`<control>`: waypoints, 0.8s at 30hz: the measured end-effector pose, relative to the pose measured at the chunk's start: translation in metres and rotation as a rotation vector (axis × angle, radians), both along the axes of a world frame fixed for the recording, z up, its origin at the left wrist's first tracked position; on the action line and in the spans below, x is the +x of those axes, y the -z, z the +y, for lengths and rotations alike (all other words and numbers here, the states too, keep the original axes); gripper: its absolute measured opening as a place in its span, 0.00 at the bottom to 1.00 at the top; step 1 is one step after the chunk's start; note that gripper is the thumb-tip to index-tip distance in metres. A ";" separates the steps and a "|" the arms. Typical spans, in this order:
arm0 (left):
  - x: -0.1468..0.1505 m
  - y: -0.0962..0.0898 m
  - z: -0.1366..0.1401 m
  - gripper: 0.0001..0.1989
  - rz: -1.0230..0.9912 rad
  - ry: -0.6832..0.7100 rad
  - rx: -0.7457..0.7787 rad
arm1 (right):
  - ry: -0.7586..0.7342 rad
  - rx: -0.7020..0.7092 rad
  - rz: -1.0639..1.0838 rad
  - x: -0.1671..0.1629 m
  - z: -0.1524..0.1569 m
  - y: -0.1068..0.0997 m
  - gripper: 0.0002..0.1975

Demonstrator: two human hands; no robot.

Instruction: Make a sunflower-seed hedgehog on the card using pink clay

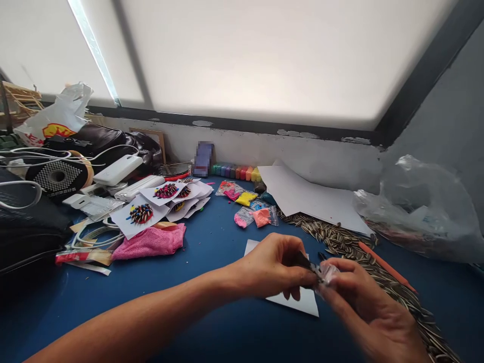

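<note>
Near the table's [189, 282] front edge, your left hand [274, 267] and right hand [363, 302] pinch a small clear bag [325, 274] between their fingertips, above a white card [302, 300]. Sunflower seeds [340, 239] lie toward the right edge; a pink cloth [151, 242] sits toward the left.

The left hand [274, 267] comes in from the lower left on a long bare forearm, wrist nearly straight, thumb and forefinger pinched together at the tips and the other fingers curled under. The right hand [363, 307] rises from the lower right corner with its back toward the camera, slightly blurred, its thumb and forefinger closed in a matching pinch. The two grips meet tip to tip in the middle, both hands held low and close together.
</note>
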State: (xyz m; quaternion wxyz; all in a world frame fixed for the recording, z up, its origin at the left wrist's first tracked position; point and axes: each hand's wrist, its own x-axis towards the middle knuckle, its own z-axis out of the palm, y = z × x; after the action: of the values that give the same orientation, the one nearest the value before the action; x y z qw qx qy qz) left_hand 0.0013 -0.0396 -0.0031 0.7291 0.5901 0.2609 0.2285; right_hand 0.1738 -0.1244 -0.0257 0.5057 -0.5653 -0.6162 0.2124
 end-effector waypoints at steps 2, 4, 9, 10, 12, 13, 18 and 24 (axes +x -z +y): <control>-0.004 -0.004 0.003 0.25 -0.039 0.006 0.013 | -0.016 -0.027 0.092 0.000 -0.001 -0.003 0.06; -0.011 -0.006 0.007 0.24 -0.069 0.035 0.017 | -0.026 -0.054 0.140 0.000 -0.001 -0.005 0.07; -0.026 -0.004 0.010 0.28 -0.047 0.066 -0.022 | -0.074 -0.164 0.157 -0.005 0.001 -0.006 0.11; -0.028 -0.002 0.009 0.28 -0.042 0.068 -0.018 | -0.077 -0.188 0.170 -0.006 0.001 -0.005 0.11; -0.030 0.001 0.006 0.26 -0.044 0.054 -0.007 | -0.057 -0.212 0.213 -0.006 0.001 -0.002 0.12; -0.031 0.002 0.006 0.26 -0.048 0.039 -0.003 | -0.045 -0.221 0.233 -0.005 0.000 -0.001 0.12; -0.039 0.003 0.011 0.24 -0.042 -0.060 -0.029 | -0.048 -0.286 0.284 0.001 -0.002 -0.001 0.13; -0.040 0.007 0.029 0.22 -0.039 -0.213 -0.042 | -0.067 -0.399 0.431 -0.010 0.002 -0.012 0.20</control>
State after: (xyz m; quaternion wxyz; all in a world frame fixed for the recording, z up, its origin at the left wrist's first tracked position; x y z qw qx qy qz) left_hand -0.0392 -0.0107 -0.0099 0.7178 0.5391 0.3127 0.3105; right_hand 0.1639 -0.1227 -0.0138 0.4965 -0.5749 -0.4590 0.4609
